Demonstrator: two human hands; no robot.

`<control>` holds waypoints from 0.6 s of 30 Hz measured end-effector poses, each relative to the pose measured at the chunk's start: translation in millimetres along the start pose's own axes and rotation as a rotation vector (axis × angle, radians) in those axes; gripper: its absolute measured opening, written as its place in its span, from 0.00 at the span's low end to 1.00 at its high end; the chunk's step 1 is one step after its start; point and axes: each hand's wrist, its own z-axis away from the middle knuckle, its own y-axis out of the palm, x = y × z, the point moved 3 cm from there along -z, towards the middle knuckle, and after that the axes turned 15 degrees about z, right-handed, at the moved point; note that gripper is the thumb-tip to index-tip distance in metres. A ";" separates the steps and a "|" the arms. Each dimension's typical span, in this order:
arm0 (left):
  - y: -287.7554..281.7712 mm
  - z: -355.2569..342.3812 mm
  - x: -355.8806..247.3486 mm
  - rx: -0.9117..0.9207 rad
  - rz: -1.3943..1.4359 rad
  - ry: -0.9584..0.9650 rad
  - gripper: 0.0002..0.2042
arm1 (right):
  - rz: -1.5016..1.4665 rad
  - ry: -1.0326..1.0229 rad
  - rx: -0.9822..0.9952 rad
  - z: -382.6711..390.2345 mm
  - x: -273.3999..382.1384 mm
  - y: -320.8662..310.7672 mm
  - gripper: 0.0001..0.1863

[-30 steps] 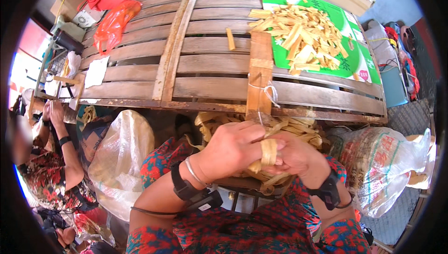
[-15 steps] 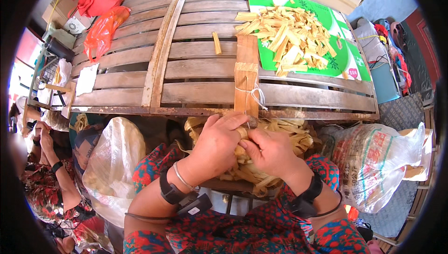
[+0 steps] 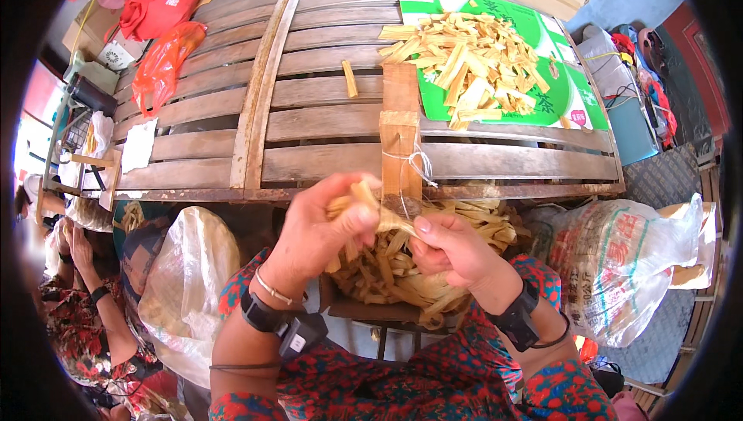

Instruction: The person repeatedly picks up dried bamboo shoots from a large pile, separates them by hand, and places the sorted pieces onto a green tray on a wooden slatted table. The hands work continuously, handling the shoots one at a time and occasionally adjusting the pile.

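A folded, pale-yellow dried strip point(image 3: 396, 222), fibrous like husk, stretches between my hands just in front of the table edge. My left hand point(image 3: 329, 220) is closed round its thicker, folded part. The strip's thin end is pinched between thumb and fingers of my right hand point(image 3: 449, 244). Right behind them, a wooden block point(image 3: 401, 162) juts over the edge with a white string point(image 3: 420, 164) tied round it. Beneath my hands, an open carton point(image 3: 348, 311) holds a heap of loose yellow strips point(image 3: 395, 274).
Short yellow pieces point(image 3: 480, 61) are piled on a green printed sheet point(image 3: 557, 107) on the slatted table point(image 3: 325, 123). One lone piece point(image 3: 350, 79) lies to their left. Full plastic sacks point(image 3: 190, 282) point(image 3: 604, 266) flank me. Another person's hands point(image 3: 73, 243) show at far left.
My hands have drawn back from the wooden block and moved apart, the left one leftward. The folded strip, mostly covered before, now shows between them. The view has shifted slightly.
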 end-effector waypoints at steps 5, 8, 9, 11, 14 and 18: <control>10.1 -0.1 15.2 0.114 0.266 -0.228 0.18 | 0.136 0.055 -0.096 -0.4 -1.4 -0.7 0.18; 14.9 0.6 19.5 0.059 0.317 -0.247 0.11 | 0.269 0.010 -0.222 0.7 2.8 -1.1 0.18; 16.3 2.1 20.9 0.069 0.223 -0.276 0.10 | 0.336 0.002 -0.202 1.2 4.0 0.3 0.18; 16.0 3.0 20.1 0.074 0.076 -0.247 0.07 | 0.391 0.008 -0.195 3.7 6.6 -0.4 0.19; 8.7 2.0 18.6 -0.025 0.084 -0.186 0.05 | 0.416 0.030 -0.234 8.6 11.2 -9.2 0.17; -0.1 -10.1 23.9 -0.086 0.151 -0.004 0.05 | 0.661 -0.202 -0.414 -2.0 20.3 -25.3 0.12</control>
